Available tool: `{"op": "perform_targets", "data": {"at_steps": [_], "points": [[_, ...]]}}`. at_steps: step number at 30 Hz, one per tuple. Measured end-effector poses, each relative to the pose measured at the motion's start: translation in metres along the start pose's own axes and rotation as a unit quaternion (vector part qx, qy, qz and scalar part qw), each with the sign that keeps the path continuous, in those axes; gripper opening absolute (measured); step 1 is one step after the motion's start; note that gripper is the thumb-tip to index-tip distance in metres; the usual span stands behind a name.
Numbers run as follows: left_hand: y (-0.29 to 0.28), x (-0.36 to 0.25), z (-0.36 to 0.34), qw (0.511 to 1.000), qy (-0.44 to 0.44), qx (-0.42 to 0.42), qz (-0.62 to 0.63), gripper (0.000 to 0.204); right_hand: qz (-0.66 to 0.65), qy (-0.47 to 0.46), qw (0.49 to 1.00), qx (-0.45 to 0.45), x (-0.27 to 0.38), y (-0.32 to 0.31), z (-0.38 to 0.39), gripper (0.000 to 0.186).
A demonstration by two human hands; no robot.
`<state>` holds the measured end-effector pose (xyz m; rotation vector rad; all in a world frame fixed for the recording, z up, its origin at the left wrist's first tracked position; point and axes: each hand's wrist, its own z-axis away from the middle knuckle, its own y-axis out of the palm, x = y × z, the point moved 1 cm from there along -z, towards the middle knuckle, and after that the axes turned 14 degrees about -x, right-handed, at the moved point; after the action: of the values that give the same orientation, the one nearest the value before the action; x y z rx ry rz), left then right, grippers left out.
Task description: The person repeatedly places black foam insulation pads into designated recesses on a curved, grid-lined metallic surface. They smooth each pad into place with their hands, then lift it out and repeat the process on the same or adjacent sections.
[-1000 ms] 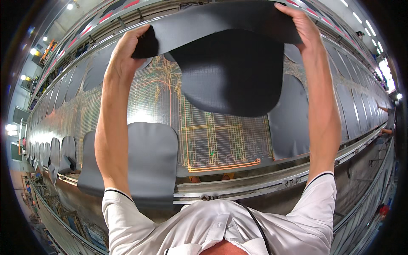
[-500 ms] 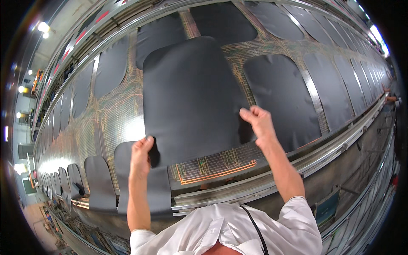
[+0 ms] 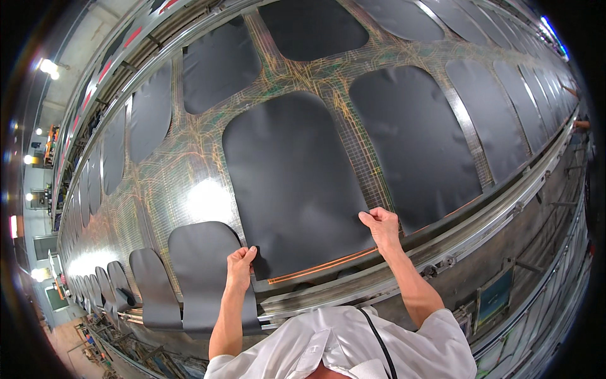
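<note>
Off to both sides runs a long, glossy bench (image 3: 154,183), scored with fine green, yellow and orange lines; white glare beyond and left of the left-hand fingers swallows part of the pattern. Between the two hands, and reaching away past them, lies a large dark grey sheet (image 3: 297,177), matte and smooth like rubber or vinyl, rounded at its far end and straight along its near edge. The left hand (image 3: 240,266) pinches its near left corner, which curls up dark against the fingers; their tips underneath are hidden from me. The right hand (image 3: 382,228) has thumb and bent fingers closed on the near right corner, the underside again out of sight. Orange lines (image 3: 322,268) show along the near edge, between the hands. Just beyond the right-hand fingers, a similar sheet (image 3: 413,139) lies flat, faintly rippled. Left of the left-hand fingers, a drooping sheet (image 3: 205,271) hangs over the bench's near side, partly covered by the forearm (image 3: 226,323). Far right of the fingers, another person's arm (image 3: 581,124) is too small and blurred to read.
</note>
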<state>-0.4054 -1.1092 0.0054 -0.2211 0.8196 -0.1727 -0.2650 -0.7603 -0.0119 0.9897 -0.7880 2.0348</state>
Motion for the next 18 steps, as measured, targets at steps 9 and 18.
{"op": "perform_targets", "data": {"at_steps": [9, 18], "points": [[-0.004, 0.006, 0.007, 1.0, -0.009, 0.009, -0.023, 0.028, 0.014, -0.026, 1.0, 0.007, -0.018, -0.009, -0.006, 0.02], [-0.008, 0.016, 0.011, 0.998, -0.036, 0.001, -0.058, 0.027, 0.089, -0.048, 0.995, 0.0, -0.025, -0.018, -0.008, 0.024]]}}
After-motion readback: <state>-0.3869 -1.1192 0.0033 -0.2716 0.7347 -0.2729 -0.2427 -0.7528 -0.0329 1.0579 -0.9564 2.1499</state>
